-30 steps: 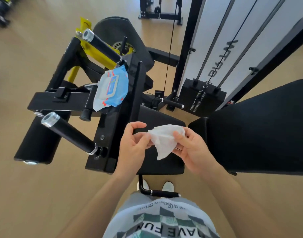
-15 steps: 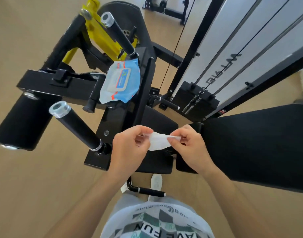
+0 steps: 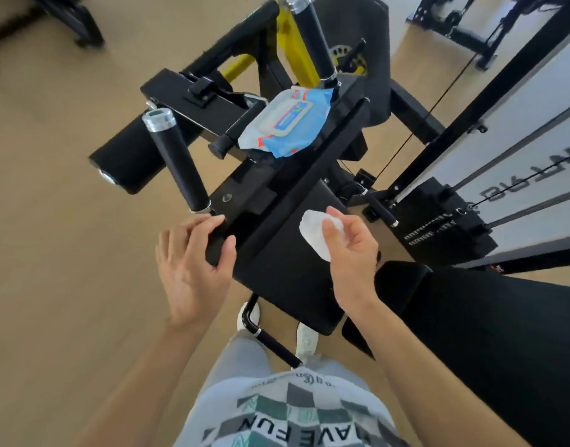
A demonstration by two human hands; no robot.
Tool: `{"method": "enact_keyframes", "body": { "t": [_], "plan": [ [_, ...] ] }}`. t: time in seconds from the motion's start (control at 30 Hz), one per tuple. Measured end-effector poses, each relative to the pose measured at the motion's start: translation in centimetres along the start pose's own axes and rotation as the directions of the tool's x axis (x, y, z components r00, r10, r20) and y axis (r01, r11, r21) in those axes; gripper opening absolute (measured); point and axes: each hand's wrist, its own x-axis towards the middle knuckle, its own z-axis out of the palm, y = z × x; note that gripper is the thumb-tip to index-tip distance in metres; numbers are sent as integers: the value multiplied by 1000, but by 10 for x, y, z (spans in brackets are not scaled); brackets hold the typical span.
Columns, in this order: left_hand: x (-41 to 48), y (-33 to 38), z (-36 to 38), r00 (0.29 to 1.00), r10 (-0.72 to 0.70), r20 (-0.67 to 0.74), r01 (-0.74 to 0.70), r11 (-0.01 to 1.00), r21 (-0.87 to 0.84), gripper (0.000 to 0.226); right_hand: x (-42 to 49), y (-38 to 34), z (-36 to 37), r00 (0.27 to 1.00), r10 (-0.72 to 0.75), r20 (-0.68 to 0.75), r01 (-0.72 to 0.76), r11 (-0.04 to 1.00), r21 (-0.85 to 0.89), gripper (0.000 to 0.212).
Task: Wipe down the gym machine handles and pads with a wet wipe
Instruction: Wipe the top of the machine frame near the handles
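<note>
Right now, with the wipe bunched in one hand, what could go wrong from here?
The wipe pack lies loose on the frame; jolting the machine could knock it off. The wet wipe is crumpled in the right hand, so it may cover little of the seat pad per pass. The left hand grips the frame end; moving parts might pinch it.

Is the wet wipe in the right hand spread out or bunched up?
Bunched up: the wet wipe is a crumpled wad pinched by the right hand.
</note>
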Motion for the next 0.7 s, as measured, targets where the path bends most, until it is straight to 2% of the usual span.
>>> {"method": "enact_keyframes", "body": {
  "t": [0.1, 0.17, 0.27, 0.33, 0.4, 0.47, 0.6, 0.7],
  "plan": [
    [-17, -5, -1, 990, -131, 43, 133, 989, -59, 32, -4, 12, 33, 995, -24, 95, 25, 1000, -11, 12],
    [-21, -8, -1, 989, -136, 64, 141, 986, -86, 33, -12, 22, 52, 988, -36, 149, 38, 999, -9, 19],
    [-21, -11, 0, 990, -129, 49, 133, 987, -87, 32, -26, 30, 66, 987, -91, 136, 88, 996, 30, 20],
    [-21, -14, 3, 992, -125, 22, 126, 988, -91, 31, -30, 39, 69, 972, -187, 143, 189, 982, -3, 26],
    [-22, -15, 6, 993, -117, -4, 116, 988, -100, 31, -32, 52, 72, 916, -369, 155, 387, 916, -108, 30],
    [-22, -17, 9, 992, -119, -30, 115, 987, -114, 30, -33, 64, 76, 858, -487, 163, 512, 839, -184, 32],
    [-22, -20, 11, 992, -117, -45, 111, 986, -122, 29, -39, 78, 80, 750, -620, 230, 662, 705, -255, 27],
    [-21, -23, 10, 993, -113, -39, 108, 987, -116, 29, -37, 82, 80, 740, -629, 239, 672, 697, -249, 28]
  ]
}}
